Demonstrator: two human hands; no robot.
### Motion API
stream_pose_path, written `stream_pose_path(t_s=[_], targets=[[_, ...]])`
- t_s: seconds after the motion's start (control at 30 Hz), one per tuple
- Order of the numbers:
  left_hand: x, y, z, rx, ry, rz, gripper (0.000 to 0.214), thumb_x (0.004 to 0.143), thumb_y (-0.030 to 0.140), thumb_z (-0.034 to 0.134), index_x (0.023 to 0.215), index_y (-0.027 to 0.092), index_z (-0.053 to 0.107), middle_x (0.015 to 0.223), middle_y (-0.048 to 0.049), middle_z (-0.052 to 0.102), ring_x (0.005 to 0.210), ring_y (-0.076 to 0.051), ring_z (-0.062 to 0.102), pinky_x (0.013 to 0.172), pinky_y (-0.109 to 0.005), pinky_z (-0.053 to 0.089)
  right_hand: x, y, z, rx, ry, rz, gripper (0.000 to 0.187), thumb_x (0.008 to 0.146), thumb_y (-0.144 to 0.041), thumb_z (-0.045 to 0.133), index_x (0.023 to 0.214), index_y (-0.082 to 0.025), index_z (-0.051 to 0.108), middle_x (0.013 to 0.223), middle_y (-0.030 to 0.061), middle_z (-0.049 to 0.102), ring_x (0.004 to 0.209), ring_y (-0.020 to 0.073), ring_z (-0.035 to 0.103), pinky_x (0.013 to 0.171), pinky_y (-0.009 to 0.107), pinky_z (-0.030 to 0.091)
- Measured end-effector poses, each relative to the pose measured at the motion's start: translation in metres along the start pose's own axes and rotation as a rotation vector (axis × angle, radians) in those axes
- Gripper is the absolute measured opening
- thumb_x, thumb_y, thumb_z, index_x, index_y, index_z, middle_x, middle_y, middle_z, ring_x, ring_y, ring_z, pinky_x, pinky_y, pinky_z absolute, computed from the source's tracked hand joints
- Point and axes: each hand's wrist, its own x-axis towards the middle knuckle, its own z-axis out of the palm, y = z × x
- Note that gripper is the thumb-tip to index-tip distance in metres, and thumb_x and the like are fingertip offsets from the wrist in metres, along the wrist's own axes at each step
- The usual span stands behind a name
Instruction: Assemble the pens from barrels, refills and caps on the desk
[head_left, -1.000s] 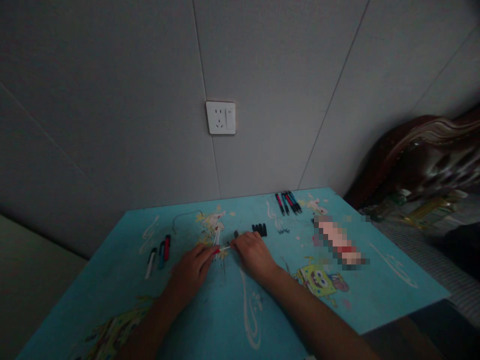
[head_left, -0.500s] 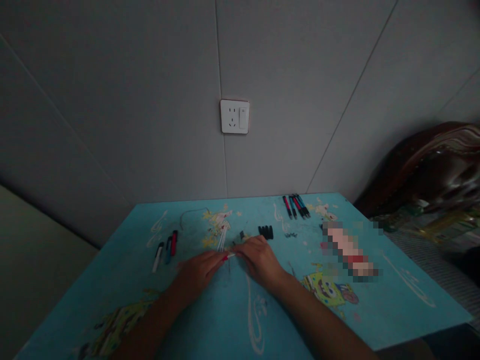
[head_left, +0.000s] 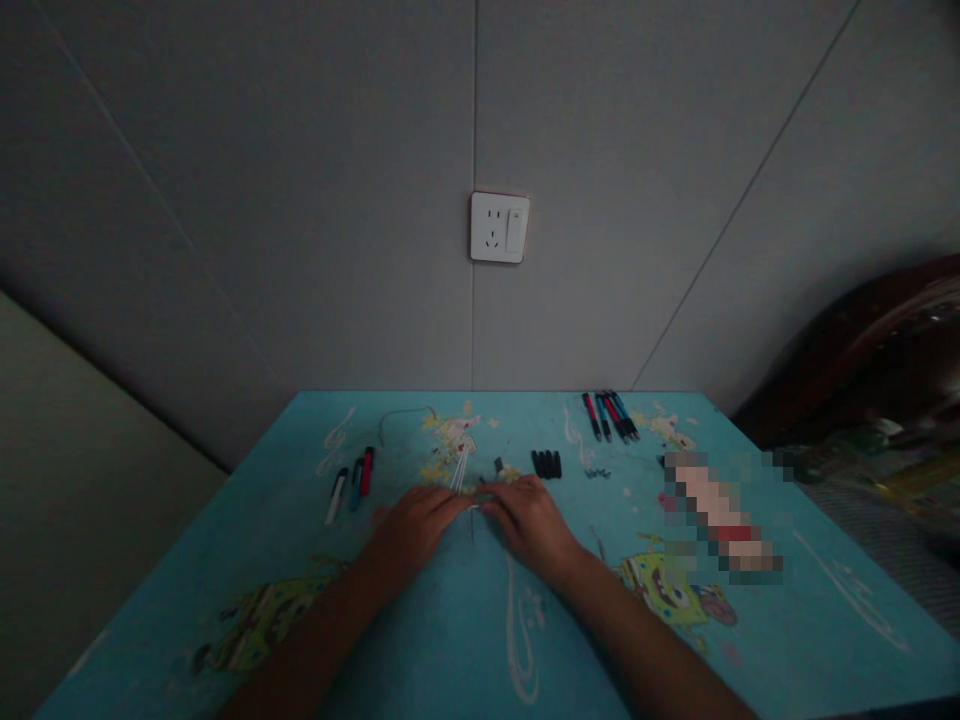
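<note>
My left hand [head_left: 416, 525] and my right hand [head_left: 529, 520] rest close together on the blue cartoon-printed table [head_left: 450, 640], fingertips nearly meeting. Both pinch a thin white pen refill [head_left: 472, 507] between them; most of it is hidden by the fingers. Just beyond the fingertips lies a small bundle of white refills [head_left: 459, 467]. A tiny dark part [head_left: 498, 465] sits next to them, and a row of black pen grips [head_left: 547, 464] lies a little right of that.
Three pens, white, blue and red [head_left: 351, 482], lie at the left. Several finished pens [head_left: 611, 414] lie at the back right. A wall socket [head_left: 499, 228] is above the table. A dark wooden headboard [head_left: 862, 350] stands at the right.
The red end of the refill showed between my hands before; now my fingers cover it. My hands have closed in on each other. The camera has swung left.
</note>
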Motion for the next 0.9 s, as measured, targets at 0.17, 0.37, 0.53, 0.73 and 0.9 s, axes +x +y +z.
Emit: stream_pose_path(t_s=[0.17,0.37,0.53,0.73,0.9], targets=[[0.0,0.0,0.0,-0.052,0.003,-0.103,0.031,0.097,0.02,0.041,0.122,0.025,0.059,0.107,-0.0054,0.065,0.096,-0.018,0.062,0.087,-0.031,0.05,0.002,0.006,-0.003,-0.09,0.07,0.095,0.024,0.099,-0.029,0.045,0.113,-0.022,0.063,0.101,0.0055,0.071,0.092,0.0195,0.064,0.089,0.033,0.04],[0.001,-0.007,0.002,-0.136,0.126,-0.203,0.031,0.1,0.024,0.034,0.124,0.021,0.053,0.115,-0.0075,0.063,0.104,-0.02,0.06,0.093,-0.034,0.048,0.002,0.039,-0.018,-0.355,0.172,0.277,0.023,0.096,-0.024,0.047,0.107,-0.018,0.067,0.097,0.0094,0.067,0.092,0.0224,0.059,0.087,0.034,0.041],[0.002,-0.002,0.001,-0.159,0.162,-0.226,0.03,0.1,0.028,0.036,0.123,0.021,0.054,0.114,-0.0074,0.063,0.103,-0.02,0.06,0.093,-0.034,0.047,0.007,0.044,-0.008,-0.417,0.106,0.231,0.022,0.094,-0.027,0.053,0.111,-0.024,0.068,0.099,0.0076,0.064,0.093,0.0219,0.055,0.084,0.033,0.039],[0.003,0.001,0.001,-0.165,0.143,-0.24,0.029,0.1,0.032,0.037,0.119,0.023,0.057,0.11,-0.0062,0.065,0.099,-0.019,0.062,0.089,-0.03,0.048,0.021,0.027,0.01,-0.478,0.061,0.181,0.023,0.095,-0.035,0.054,0.111,-0.028,0.068,0.101,0.0074,0.061,0.095,0.0225,0.052,0.085,0.036,0.034],[0.003,-0.001,0.002,-0.132,0.123,-0.267,0.031,0.101,0.034,0.035,0.112,0.022,0.06,0.103,-0.0055,0.067,0.094,-0.018,0.064,0.084,-0.028,0.047,0.024,0.026,0.008,-0.497,0.063,0.177,0.021,0.095,-0.035,0.053,0.102,-0.026,0.071,0.099,0.0074,0.061,0.096,0.0228,0.051,0.085,0.037,0.032]])
